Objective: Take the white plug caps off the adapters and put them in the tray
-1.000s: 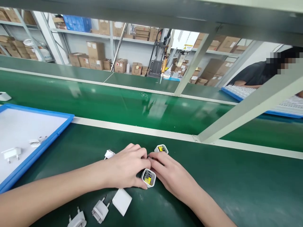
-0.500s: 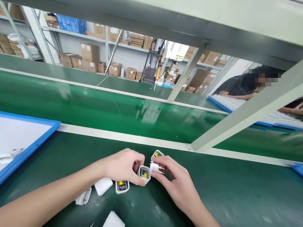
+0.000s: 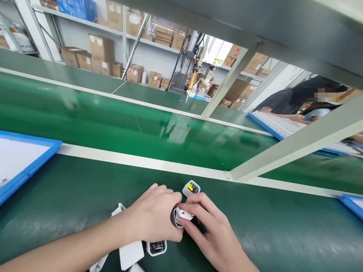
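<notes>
My left hand is wrapped round a white charger housing, its opening turned toward my right hand. Between the thumb and fingers of my right hand is a white plug cap with metal pins, held at the mouth of that housing; how deep it sits I cannot tell. Behind my right fingers stands another open housing with yellow and dark parts inside. A further open housing with dark parts lies below my left hand. Beside it is a closed-looking white block, partly behind my forearm.
A blue-edged tray stands at the left, another tray at the right edge. Beyond the bench rail runs a green belt. A slanted metal post crosses the right side. A person sits across the belt near a tray of white parts.
My right hand has brought the plug cap against the mouth of the housing in my left hand and turned it. My left hand now covers more of the housing. The camera view has shifted.
</notes>
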Motion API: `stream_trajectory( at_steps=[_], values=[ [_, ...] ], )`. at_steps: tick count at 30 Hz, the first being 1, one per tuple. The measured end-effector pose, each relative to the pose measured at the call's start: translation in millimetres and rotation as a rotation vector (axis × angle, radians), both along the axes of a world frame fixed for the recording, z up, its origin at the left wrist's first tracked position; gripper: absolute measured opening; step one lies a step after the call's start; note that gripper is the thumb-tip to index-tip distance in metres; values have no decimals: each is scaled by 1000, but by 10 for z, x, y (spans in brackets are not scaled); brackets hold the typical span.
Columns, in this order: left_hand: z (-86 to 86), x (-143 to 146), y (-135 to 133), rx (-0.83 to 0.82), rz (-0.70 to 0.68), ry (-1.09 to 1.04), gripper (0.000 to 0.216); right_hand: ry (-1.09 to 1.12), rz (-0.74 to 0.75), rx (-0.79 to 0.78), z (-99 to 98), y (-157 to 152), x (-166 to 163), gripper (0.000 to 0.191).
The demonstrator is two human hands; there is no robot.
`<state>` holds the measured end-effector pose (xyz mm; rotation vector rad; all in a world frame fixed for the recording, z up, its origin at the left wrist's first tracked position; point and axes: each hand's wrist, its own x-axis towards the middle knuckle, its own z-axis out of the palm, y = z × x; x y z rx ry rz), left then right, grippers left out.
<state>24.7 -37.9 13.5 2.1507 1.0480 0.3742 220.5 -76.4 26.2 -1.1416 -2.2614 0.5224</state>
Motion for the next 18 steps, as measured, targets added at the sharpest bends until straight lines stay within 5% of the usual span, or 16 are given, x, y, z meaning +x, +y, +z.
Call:
stream_trajectory(
  at_steps=[18],
  values=[
    [-37,-53,2,-46,-25,-44,26,-58,-34,-261,160,4,55,18]
  ],
)
